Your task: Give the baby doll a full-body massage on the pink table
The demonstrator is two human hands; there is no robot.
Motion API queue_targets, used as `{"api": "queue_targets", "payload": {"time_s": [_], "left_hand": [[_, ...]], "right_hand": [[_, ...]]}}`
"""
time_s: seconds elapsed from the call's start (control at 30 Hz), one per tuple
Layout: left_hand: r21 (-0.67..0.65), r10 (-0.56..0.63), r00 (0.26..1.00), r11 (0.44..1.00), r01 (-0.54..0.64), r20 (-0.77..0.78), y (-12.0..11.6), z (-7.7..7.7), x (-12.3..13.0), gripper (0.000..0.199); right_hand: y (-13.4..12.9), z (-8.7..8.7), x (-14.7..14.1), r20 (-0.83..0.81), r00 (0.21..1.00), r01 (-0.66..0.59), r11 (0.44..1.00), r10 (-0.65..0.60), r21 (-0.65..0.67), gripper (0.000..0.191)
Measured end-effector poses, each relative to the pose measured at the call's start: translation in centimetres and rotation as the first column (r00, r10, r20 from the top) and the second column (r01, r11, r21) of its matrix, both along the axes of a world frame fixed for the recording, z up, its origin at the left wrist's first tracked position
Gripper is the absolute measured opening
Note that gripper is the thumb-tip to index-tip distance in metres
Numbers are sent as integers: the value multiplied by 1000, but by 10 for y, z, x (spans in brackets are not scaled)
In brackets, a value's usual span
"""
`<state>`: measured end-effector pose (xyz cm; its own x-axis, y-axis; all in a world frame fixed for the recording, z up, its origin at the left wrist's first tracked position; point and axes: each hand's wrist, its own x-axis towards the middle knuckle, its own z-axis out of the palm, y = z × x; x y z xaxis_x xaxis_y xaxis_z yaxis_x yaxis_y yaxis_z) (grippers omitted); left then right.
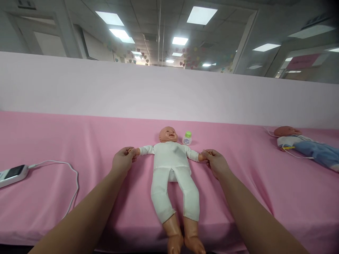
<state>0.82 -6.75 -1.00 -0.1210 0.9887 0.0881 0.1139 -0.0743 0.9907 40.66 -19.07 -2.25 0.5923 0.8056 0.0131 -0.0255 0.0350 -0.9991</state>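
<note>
A baby doll (171, 158) in a white top and trousers lies face up on a pink cloth (106, 134), its bare feet toward me and its arms spread sideways. My left hand (124, 159) is closed on the doll's hand at the left of the view. On the other side, my right hand (215, 163) pinches the doll's other hand between thumb and fingers. Beside the doll's head stands a small clear bottle (186, 138) with a green cap.
A white handheld device (13, 175) with a screen and white cable lies at the left. Far right, a second doll (309, 146) in blue and white lies with a thin tube and something yellow. A white wall (169, 93) runs behind the cloth.
</note>
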Motion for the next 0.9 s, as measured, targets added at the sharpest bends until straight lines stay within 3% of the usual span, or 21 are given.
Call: {"api": "queue_targets", "payload": {"time_s": [0.17, 0.3, 0.47, 0.6, 0.9], "left_hand": [[-56, 41, 999, 998, -41, -7, 1, -5, 2, 31], [-75, 63, 998, 995, -61, 17, -1, -6, 5, 37], [-58, 49, 998, 997, -47, 29, -1, -6, 5, 38], [-11, 25, 1000, 1000, -25, 16, -4, -5, 5, 35], [-16, 31, 999, 999, -31, 21, -9, 0, 7, 32]], "right_hand": [[1, -2, 3, 48, 997, 71, 995, -67, -75, 29], [3, -6, 8, -32, 998, 58, 996, -60, -65, 29], [0, -4, 12, -190, 979, -76, 997, 79, 21, 38], [-4, 0, 8, -200, 966, -156, 987, 162, 45, 42], [-3, 2, -5, -69, 996, -48, 999, 47, -16, 38]]}}
